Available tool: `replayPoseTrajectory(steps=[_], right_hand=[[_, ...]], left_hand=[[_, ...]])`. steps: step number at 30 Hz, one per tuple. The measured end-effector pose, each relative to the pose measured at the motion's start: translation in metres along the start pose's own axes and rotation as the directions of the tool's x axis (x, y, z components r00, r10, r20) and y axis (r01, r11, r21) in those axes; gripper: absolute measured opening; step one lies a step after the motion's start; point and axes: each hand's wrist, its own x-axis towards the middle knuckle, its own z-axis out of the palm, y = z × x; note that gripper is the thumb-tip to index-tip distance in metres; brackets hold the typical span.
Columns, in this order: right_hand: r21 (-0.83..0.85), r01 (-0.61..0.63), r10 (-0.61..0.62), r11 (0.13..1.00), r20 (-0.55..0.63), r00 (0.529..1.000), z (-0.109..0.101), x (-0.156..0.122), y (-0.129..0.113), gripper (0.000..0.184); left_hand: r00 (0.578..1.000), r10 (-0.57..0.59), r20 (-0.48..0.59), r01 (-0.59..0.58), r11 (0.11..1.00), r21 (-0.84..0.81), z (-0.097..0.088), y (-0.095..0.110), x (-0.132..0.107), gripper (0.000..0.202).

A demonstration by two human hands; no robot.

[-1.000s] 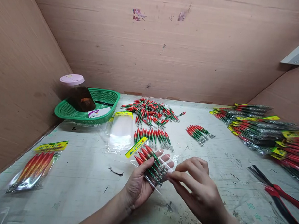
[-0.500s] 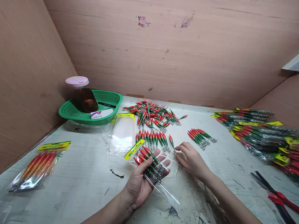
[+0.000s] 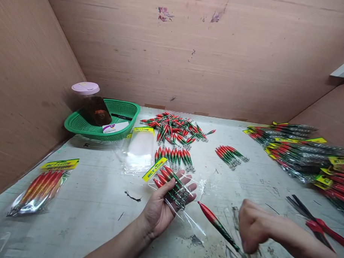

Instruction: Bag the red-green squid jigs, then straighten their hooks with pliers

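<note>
My left hand lies palm up and holds a clear plastic bag with a yellow header, partly filled with red and green fishing lures. My right hand, blurred by motion, is closed on a single red and green lure low at the right of the bag, its red end pointing at the bag's open mouth. A neat row of lures lies just beyond the bag, and a loose pile of lures lies behind that. A small bundle of lures sits to the right.
A green basket with a pink-lidded jar stands at the back left. Empty bags lie beside it. A filled packet rests at the left. Many filled packets are stacked at the right, with red-handled pliers nearer me. Wooden walls enclose the table.
My right hand reached out to the row of lures, picked one, and has drawn back toward me with it. The left hand kept holding the bag.
</note>
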Motion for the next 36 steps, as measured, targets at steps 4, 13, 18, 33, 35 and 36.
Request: replayPoseTrajectory(steps=[4, 13, 18, 33, 35, 36], right_hand=[[0.035, -0.041, 0.034, 0.999, 0.196, 0.98, 0.022, 0.02, -0.003, 0.02], [-0.21, 0.125, -0.162, 0.97, -0.166, 0.973, 0.06, 0.04, -0.005, 0.019], [-0.247, 0.108, -0.165, 0.963, -0.223, 0.961, 0.062, 0.039, -0.003, 0.022], [-0.252, 0.124, -0.168, 0.96, -0.16, 0.973, 0.084, 0.008, 0.009, 0.023], [-0.268, 0.063, -0.116, 0.961, -0.185, 0.976, 0.095, -0.008, 0.01, 0.02], [-0.274, 0.032, -0.093, 0.961, -0.211, 0.973, 0.101, -0.015, 0.009, 0.018]], left_hand=[[0.999, -0.034, 0.023, 0.033, 0.999, 0.039, 0.0, -0.002, -0.003, 0.038], [0.995, -0.038, 0.094, 0.03, 0.996, 0.082, -0.004, -0.001, -0.002, 0.035], [0.989, -0.059, 0.138, 0.047, 0.995, 0.09, -0.007, -0.003, -0.003, 0.033], [0.958, -0.284, 0.044, 0.242, 0.88, 0.409, -0.01, -0.009, 0.0, 0.025], [0.958, -0.288, 0.001, 0.244, 0.813, 0.528, -0.01, -0.012, 0.002, 0.032], [0.967, -0.256, -0.01, 0.209, 0.767, 0.607, -0.011, -0.014, 0.001, 0.039]])
